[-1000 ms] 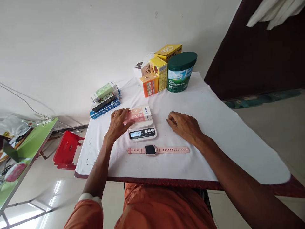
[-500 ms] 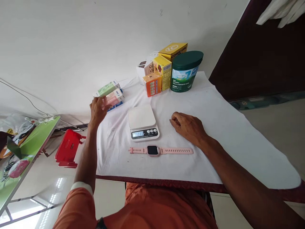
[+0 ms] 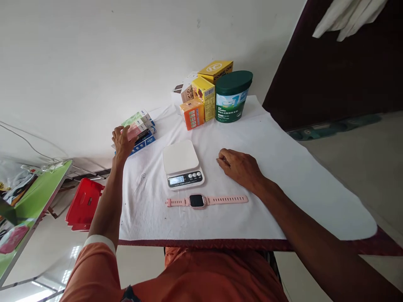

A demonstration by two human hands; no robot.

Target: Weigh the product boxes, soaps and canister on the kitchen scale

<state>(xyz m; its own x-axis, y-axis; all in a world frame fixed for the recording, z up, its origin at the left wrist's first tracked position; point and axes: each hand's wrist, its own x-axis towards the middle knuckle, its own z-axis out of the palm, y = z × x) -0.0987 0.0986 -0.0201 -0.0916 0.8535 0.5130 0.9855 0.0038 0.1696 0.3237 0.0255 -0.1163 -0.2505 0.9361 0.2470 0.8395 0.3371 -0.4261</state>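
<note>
At the far left of the white cloth [image 3: 267, 201], the left hand [image 3: 124, 142] is closed on the near end of a pink box [image 3: 136, 129], its fingers over the top and side. The pink box is at a small stack of cartons, just beside a green box [image 3: 134, 118] and above a blue box [image 3: 145, 145]; whether its full weight rests on the stack cannot be told.

The right hand [image 3: 239, 167] rests on the cloth to the right of the scale [image 3: 181, 157], well apart from the cartons. Its fingers are curled inward, loosely closed, and no object shows in them; the palm side is hidden.

The scale's platform is bare and its display is lit, though the digits are too small to read with certainty. A pink-strapped watch [image 3: 197, 201] lies flat in front of the scale, strap extended to both sides, screen dark.

Toward the wall stand an orange box [image 3: 192, 115], a narrow yellow box [image 3: 206, 97] behind it, and a green tub [image 3: 233, 100] with its lid on, upright at the right end of that group.
</note>
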